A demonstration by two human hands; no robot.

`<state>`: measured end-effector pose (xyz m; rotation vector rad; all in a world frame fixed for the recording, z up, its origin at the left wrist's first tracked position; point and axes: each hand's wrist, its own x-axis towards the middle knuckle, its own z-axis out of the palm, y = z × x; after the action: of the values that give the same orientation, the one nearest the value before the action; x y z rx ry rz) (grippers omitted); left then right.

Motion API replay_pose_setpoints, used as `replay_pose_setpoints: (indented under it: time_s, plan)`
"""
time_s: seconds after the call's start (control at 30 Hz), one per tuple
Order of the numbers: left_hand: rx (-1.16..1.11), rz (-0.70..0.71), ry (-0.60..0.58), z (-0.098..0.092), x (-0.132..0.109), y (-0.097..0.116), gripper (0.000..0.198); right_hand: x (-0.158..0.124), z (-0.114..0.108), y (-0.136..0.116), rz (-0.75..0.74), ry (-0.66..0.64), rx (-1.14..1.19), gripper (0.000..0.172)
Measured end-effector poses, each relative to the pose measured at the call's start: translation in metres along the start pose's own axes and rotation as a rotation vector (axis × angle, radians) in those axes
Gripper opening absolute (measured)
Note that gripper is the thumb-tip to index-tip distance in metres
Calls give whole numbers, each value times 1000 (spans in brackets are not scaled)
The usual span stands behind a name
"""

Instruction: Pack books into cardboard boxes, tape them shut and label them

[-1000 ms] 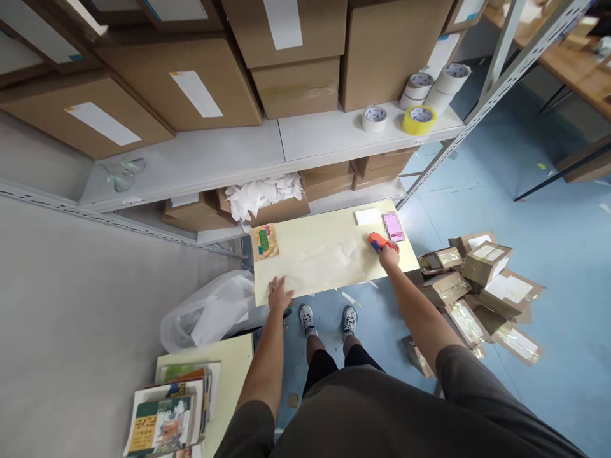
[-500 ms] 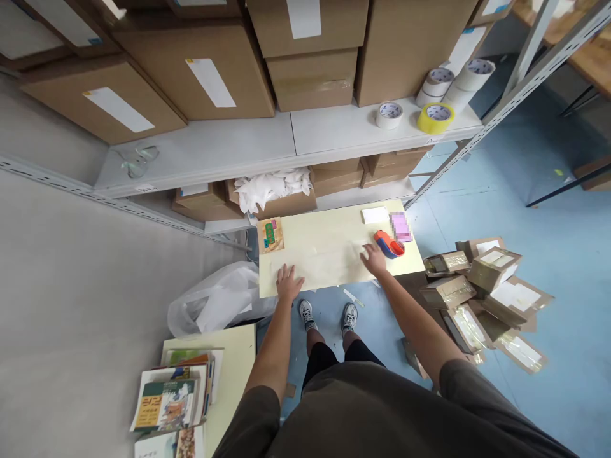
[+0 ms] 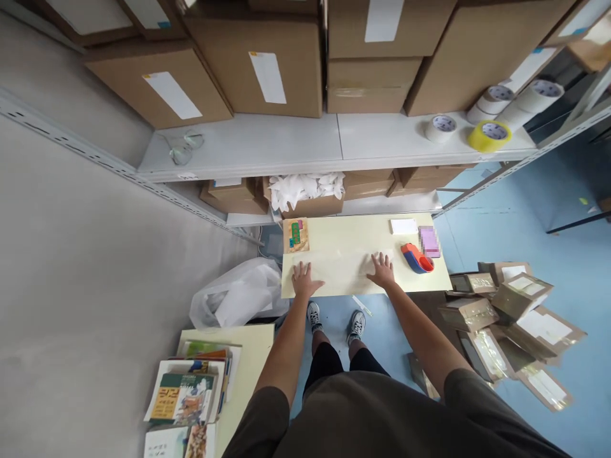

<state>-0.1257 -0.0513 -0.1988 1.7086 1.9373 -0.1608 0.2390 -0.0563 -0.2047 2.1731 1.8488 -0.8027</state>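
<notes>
A pale, see-through sheet [image 3: 341,270], thin and hard to make out, lies on the cream tabletop [image 3: 353,235]. My left hand [image 3: 306,280] rests flat at its left part, fingers spread and thumb pointing inward. On the right part, my right hand [image 3: 382,272] also lies with fingers spread, holding nothing. To the right of that hand sits a red and blue tape dispenser [image 3: 417,257], apart from it. Behind the dispenser are a white flat stack [image 3: 403,226] and a purple packet [image 3: 429,242], partly blurred. A tan picture-covered item [image 3: 296,235] occupies the back left corner.
Shelves behind hold large cardboard boxes [image 3: 286,70], tape rolls [image 3: 489,135], glasses [image 3: 184,149] and a box of white crumpled material [image 3: 305,189]. Taped parcels [image 3: 491,318] pile on the floor at right. Left are a plastic bag [image 3: 238,296] and books [image 3: 186,397].
The camera view has shifted, so the scene sits further right. My right hand has moved left, away from the tape dispenser. My left hand stays near the same spot on the table.
</notes>
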Motion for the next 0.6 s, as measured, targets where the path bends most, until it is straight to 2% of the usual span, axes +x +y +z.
replay_pose_setpoints:
  time_s: [0.13,0.23,0.3,0.37,0.47,0.53,0.6]
  plan:
    - [-106,2,132,-14,11,-16,89,17,-13,-71,-123,97,103,83]
    - [-214,-17,213,-31,37,-36,71,41,-17,-141,-265,81,186,77]
    - [-299,-57,237,-41,61,-50,65,60,-14,-189,-321,25,219,74]
    - [-399,-116,207,-51,86,-64,65,78,-8,-232,-317,-36,228,73]
    - [-558,-147,87,-62,119,-84,61,98,7,-285,-303,-112,173,73]
    - [-656,-133,47,-67,133,-100,47,104,17,-310,-346,-130,130,72]
    - [-714,-142,70,-70,140,-116,33,106,26,-326,-414,-139,111,71]
